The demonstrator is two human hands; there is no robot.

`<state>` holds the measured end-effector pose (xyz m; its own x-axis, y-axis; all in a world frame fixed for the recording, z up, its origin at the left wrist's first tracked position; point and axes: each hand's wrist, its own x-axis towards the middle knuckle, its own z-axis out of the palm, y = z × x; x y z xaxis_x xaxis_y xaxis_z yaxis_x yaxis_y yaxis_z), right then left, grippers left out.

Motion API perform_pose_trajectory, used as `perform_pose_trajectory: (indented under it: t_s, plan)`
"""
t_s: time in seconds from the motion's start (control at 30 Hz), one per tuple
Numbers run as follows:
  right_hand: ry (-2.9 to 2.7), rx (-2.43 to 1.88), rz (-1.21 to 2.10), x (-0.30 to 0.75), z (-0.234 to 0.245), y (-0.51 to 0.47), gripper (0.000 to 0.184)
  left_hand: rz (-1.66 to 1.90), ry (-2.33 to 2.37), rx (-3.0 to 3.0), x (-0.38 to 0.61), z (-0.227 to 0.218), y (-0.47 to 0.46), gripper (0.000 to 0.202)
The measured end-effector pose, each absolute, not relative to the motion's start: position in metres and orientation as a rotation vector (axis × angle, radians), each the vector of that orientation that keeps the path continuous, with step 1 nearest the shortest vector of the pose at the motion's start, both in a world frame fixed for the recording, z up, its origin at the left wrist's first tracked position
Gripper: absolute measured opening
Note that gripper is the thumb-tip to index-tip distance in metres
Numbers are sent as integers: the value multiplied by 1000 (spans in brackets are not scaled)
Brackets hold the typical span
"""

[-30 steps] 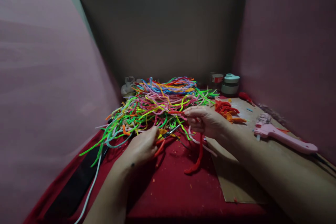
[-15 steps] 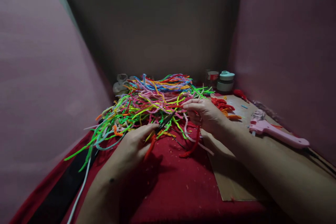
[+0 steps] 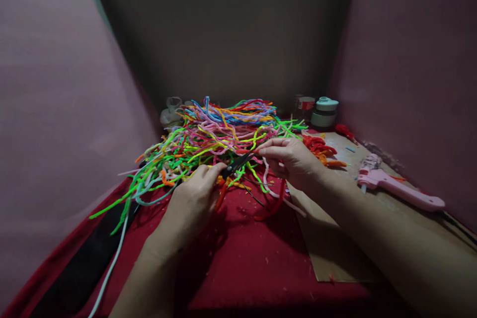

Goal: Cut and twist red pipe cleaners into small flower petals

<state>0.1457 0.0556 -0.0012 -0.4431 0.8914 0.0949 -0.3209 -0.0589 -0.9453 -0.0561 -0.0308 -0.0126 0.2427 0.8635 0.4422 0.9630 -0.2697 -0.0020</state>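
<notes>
A big heap of coloured pipe cleaners (image 3: pixel 219 134) lies on a red cloth (image 3: pixel 253 268). My left hand (image 3: pixel 192 203) is closed on small dark scissors (image 3: pixel 236 165), whose blades point up and right toward my other hand. My right hand (image 3: pixel 292 161) is closed in a pinch on a red pipe cleaner (image 3: pixel 274 203). One end sits at the fingertips near the scissor tips, and the rest hangs down in a curve to the cloth.
A pink glue gun (image 3: pixel 398 191) lies on a cardboard sheet (image 3: pixel 343 253) at the right. Red and orange pieces (image 3: pixel 320 149) sit behind my right hand. Small round containers (image 3: pixel 324 112) stand at the back. A black strip (image 3: pixel 82 263) runs along the left. Pink walls close in both sides.
My left hand has lifted the scissors and brought their tips up to the red pipe cleaner at my right fingertips. My right hand has stayed roughly in place.
</notes>
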Motion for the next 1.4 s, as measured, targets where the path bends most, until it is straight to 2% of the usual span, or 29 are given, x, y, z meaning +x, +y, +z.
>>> perform_pose_trajectory:
  t_s: [0.93, 1.4]
  plan:
    - [-1255, -683, 1811, 146, 0, 53, 12, -586, -1668, -2335, -60, -23, -29, 37]
    - [-1261, -699, 1759, 145, 0, 53, 14, -627, -1511, -2227, -60, -26, -29, 37]
